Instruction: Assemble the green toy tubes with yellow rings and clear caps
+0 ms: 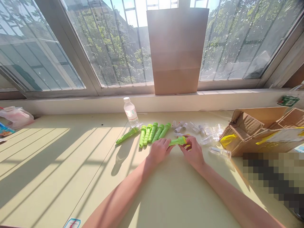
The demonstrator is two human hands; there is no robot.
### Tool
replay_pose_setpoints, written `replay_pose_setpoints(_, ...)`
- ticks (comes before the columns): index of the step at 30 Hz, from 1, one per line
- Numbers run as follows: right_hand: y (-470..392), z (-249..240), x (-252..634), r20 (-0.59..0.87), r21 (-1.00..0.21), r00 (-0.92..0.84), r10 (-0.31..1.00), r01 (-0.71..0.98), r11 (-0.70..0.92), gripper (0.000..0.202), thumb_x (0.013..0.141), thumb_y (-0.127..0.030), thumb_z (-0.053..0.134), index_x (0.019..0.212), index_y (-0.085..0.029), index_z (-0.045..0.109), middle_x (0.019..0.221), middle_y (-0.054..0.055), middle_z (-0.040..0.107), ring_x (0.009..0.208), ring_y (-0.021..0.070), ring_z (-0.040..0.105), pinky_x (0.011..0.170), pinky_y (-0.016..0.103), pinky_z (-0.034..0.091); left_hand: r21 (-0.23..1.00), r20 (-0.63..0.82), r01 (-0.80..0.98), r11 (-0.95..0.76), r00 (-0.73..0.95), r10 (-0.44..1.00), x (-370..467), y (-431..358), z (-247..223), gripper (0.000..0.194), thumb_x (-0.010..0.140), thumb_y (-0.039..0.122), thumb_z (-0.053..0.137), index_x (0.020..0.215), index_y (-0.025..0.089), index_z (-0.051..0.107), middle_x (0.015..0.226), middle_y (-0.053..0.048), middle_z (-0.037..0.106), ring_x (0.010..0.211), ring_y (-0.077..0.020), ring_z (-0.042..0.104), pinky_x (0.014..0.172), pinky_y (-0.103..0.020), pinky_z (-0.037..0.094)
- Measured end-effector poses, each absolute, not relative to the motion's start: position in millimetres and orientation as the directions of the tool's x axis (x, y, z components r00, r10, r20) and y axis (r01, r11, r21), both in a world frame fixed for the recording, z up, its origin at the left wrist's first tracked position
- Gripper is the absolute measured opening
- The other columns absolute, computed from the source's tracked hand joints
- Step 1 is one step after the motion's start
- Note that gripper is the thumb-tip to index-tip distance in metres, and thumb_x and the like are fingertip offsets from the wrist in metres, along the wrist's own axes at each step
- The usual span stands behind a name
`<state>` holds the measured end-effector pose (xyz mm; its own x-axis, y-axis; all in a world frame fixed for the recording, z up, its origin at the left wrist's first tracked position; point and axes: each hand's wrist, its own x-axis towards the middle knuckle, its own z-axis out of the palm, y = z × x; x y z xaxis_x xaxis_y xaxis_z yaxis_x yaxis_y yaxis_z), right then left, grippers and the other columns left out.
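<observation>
Left hand: the left hand (161, 148) is wrapped round the narrow end of a green plastic tube (176, 141), fingers curled over it; their undersides are hidden from me.
Right hand: the right hand (193, 150) pinches the tube's flared head between thumb and fingers, at a yellow part (184, 140). Whether that part is fixed or loose, I cannot tell.
Held tube: lies roughly level between both hands, low over the pale table (190, 202), just in front of the row.
Green row: five matching tubes (152, 132) side by side, heads toward the window, nearest ones close to the left hand's knuckles.
Lone tube: another green tube (125, 136) lies slantwise at the foot of a water bottle (131, 112); contact unclear.
Clear pieces: transparent cylinders (219, 152) are scattered between the right hand and a torn cardboard box (261, 136).
Slip risk: with the yellow part in fingertips only, an uneven twist or push might pop it off, I judge.
Knock risk: a leftward sweep of the left hand could scatter the row; round bodies would likely roll.
Roll risk: a careless right elbow or wrist could send the nearest cylinder rolling.
</observation>
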<state>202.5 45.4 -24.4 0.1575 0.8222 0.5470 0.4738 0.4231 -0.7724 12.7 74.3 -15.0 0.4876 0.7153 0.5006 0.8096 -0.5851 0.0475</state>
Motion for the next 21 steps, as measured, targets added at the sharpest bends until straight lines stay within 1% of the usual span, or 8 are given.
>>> replay_pose_setpoints(7,45.7,-24.2,203.0,0.535,-0.786,0.158,0.83,0.452,0.421,0.029,0.084,-0.043,0.064,0.091,-0.026,0.041,0.121,0.007,0.068,0.066,0.0145,0.068,0.051,0.029,0.054,0.032,0.445,0.812,-0.582,0.51,0.736,13.1,73.6,-14.3,0.036,0.102,0.044,0.04,0.106,0.02,0.065,0.081,-0.009,0.071,0.074,-0.0236,0.067,0.06,-0.031,0.042)
replay_pose_setpoints(12,46.9,-23.3,204.7,0.526,-0.792,0.132,0.84,0.436,0.428,0.031,0.083,-0.047,0.065,0.09,-0.026,0.043,0.12,0.008,0.067,0.065,0.0145,0.068,0.05,0.029,0.054,0.019,0.421,0.824,-0.566,0.507,0.752,14.2,73.0,-14.5,0.037,0.101,0.046,0.041,0.096,0.019,0.065,0.076,-0.008,0.069,0.064,-0.0214,0.065,0.053,-0.03,0.038)
replay_pose_setpoints(16,48.3,-23.1,206.4,0.508,-0.793,0.104,0.855,0.442,0.418,0.032,0.083,-0.049,0.064,0.089,-0.026,0.042,0.121,0.009,0.067,0.066,0.0152,0.068,0.049,0.03,0.054,0.031,0.409,0.829,-0.558,0.499,0.764,15.0,72.1,-13.6,0.038,0.101,0.047,0.041,0.094,0.02,0.066,0.074,-0.008,0.068,0.062,-0.0214,0.064,0.053,-0.03,0.038)
replay_pose_setpoints(21,48.5,-22.5,206.2,0.517,-0.789,0.111,0.849,0.447,0.422,0.031,0.084,-0.05,0.063,0.087,-0.026,0.042,0.12,0.008,0.068,0.066,0.0156,0.068,0.05,0.03,0.054,0.004,0.341,0.842,-0.539,0.506,0.793,16.0,71.2,-9.8,0.041,0.101,0.049,0.038,0.097,0.019,0.066,0.075,-0.008,0.069,0.062,-0.022,0.064,0.052,-0.03,0.036)
